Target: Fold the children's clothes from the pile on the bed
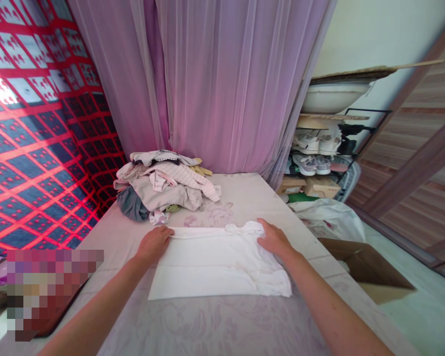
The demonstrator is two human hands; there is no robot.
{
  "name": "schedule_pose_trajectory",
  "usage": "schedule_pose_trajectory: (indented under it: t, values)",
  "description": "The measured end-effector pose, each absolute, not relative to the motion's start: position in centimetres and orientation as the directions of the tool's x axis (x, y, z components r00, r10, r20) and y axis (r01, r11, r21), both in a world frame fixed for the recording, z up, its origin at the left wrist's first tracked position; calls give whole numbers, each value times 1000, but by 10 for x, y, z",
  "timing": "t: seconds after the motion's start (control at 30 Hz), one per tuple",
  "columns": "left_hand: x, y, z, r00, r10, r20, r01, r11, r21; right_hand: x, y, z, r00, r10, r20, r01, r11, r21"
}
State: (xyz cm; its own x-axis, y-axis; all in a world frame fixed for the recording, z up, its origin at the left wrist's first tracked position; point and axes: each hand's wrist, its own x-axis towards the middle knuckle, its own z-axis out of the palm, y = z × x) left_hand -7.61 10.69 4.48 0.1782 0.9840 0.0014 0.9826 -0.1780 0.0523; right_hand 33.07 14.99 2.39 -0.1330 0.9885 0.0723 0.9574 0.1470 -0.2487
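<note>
A white shirt [211, 267] lies folded into a flat rectangle on the bed-like surface, its bunched part to the right. My left hand [156, 243] is closed at the far left corner, fingertips on the cloth. My right hand [276, 240] grips the far right end, thumb and fingers around the bunched edge. Beyond my left hand sits a heap of crumpled clothes [166, 183], with striped pink, grey and dark pieces.
The patterned sheet [259, 326] covers the surface. Purple curtains [222, 89] hang behind it, and a red-and-black checked cloth [48, 128] hangs at left. Right of the edge are a shoe rack [311, 146], a plastic bag [330, 217] and an open cardboard box [371, 267].
</note>
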Motion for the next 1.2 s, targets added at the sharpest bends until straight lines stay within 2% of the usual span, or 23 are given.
schedule_pose_trajectory:
  t: [0.13,0.3,0.43,0.7,0.9,1.07,1.2]
  values:
    - [-79,106,46,195,981,24,978,-196,68,327,151,31,-133,986,104,973,150,-177]
    - [-84,99,44,208,972,111,972,-218,87,334,143,31,-164,972,169,960,196,-197]
    - [-85,94,37,237,968,81,964,-244,106,337,135,26,-216,969,116,958,234,-167]
    - [-82,92,40,225,974,39,970,-227,86,330,132,35,-194,980,44,971,198,-133]
    - [-69,92,40,246,967,60,968,-248,33,324,127,40,-235,970,68,966,241,-90]
    - [-68,96,38,236,971,39,971,-237,28,328,126,39,-193,974,122,974,205,-96]
    - [-68,94,40,248,968,35,968,-249,18,331,125,36,-216,974,64,968,222,-119]
